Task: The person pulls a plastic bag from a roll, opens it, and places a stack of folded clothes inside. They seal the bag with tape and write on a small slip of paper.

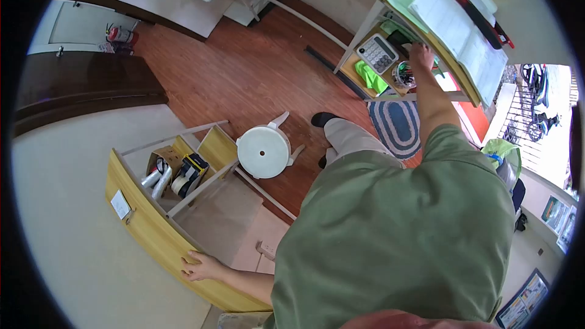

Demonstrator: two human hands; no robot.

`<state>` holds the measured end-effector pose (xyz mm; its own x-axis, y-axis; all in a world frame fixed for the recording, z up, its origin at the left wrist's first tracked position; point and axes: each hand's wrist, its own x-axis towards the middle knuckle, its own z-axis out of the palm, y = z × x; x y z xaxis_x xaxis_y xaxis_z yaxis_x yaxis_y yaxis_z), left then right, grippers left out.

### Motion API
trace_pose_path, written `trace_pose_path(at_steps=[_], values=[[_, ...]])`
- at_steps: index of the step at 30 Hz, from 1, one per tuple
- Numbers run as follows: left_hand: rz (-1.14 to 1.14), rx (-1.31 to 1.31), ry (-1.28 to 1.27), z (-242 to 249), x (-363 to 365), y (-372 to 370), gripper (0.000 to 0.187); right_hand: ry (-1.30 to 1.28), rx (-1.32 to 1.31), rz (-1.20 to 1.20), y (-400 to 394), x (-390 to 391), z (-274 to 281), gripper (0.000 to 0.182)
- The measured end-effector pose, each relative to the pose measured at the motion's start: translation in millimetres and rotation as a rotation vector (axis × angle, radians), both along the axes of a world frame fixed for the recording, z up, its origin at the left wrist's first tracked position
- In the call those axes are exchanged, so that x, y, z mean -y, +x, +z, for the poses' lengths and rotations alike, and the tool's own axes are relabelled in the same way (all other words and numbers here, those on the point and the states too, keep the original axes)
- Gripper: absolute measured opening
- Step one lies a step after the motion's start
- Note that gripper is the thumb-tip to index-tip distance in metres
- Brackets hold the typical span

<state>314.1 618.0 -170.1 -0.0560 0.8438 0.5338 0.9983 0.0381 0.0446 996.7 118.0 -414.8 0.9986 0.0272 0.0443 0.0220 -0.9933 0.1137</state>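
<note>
Right hand (420,55) stretches far forward, fingers curled into the pen cup (404,75) beside the calculator (377,53), its hold unclear, while left hand (198,266) rests flat on the yellow desk edge (146,231) behind.

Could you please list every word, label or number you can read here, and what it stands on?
None can be read.
Calculator keys: too small.
Open ledger pages: blurred.
White tag on the yellow desk: blurred.
Wall posters: too small.
</note>
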Motion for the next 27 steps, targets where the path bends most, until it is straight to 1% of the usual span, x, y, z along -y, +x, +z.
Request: trace_pose_path(at_steps=[1, 4, 7, 8, 9, 11, 13, 15, 16, 17, 18, 19, 20, 21, 22, 23, 24, 25, 26, 27], values=[[0.003, 0.007, -0.016, 1, 0, 1, 0.053, 0.067, 0.057, 0.026, 2, 5, -6, 0.031], [-0.037, 0.070, -0.056, 2, -1, 3, 0.052, 0.321, 0.052, -0.093, -7, -7, 13, 0.032], [-0.053, 0.140, -0.070, 5, 3, 8, 0.052, 0.178, 0.046, -0.013, -5, -4, 12, 0.034], [-0.050, 0.163, -0.067, 5, 4, 9, 0.052, 0.195, -0.027, -0.060, -4, -1, 12, 0.032], [-0.059, 0.121, -0.046, 3, 4, 8, 0.052, 0.158, -0.017, -0.064, -3, 1, 12, 0.032], [-0.058, 0.035, 0.004, -2, 1, 0, 0.051, 0.093, 0.002, -0.056, -15, -10, 33, 0.030], [-0.071, 0.130, 0.042, -1, 3, 3, 0.051, 0.025, -0.083, -0.022, -42, -32, 86, 0.028], [-0.145, 0.076, 0.121, -8, -3, -12, 0.050, -0.032, -0.112, 0.062, -46, -27, 87, 0.029], [-0.152, 0.079, 0.195, -8, -3, -9, 0.044, 0.023, -0.080, 0.090, -56, -36, 90, 0.027], [-0.204, 0.105, 0.217, -10, -6, -15, 0.038, 0.078, -0.003, 0.302, -55, -30, 66, 0.025], [-0.214, 0.166, 0.233, -2, -1, -5, 0.033, 0.168, -0.084, 0.233, -89, -81, 108, 0.023], [-0.185, 0.203, 0.293, -7, -2, -7, 0.030, 0.348, -0.030, 0.526, -108, -96, 111, 0.021], [-0.211, 0.277, 0.385, 1, 7, 6, 0.028, 0.587, -0.154, 0.556, -148, -136, 141, 0.020], [-0.232, 0.335, 0.383, 8, 13, 18, 0.027, 0.677, -0.137, 0.664, -169, -170, 138, 0.027], [-0.332, 0.499, 0.384, 15, 21, 37, 0.026, 0.789, -0.372, 0.735, -181, -201, 132, 0.037], [-0.400, 0.617, 0.342, 21, 27, 60, 0.026, 1.002, -0.536, 0.843, -209, -241, 142, 0.032], [-0.529, 0.843, 0.206, 24, 33, 80, 0.024, 0.940, -0.554, 1.026, -229, -277, 152, 0.020], [-0.638, 0.946, 0.071, 20, 38, 100, 0.025, 1.035, -0.711, 1.065, -269, -313, 195, 0.013], [-0.635, 0.956, -0.061, 22, 47, 116, 0.022, 1.108, -0.930, 1.121, -294, -342, 219, 0.017], [-0.647, 1.130, -0.231, 27, 53, 114, 0.020, 1.132, -1.069, 1.144, -318, -366, 240, 0.017]])
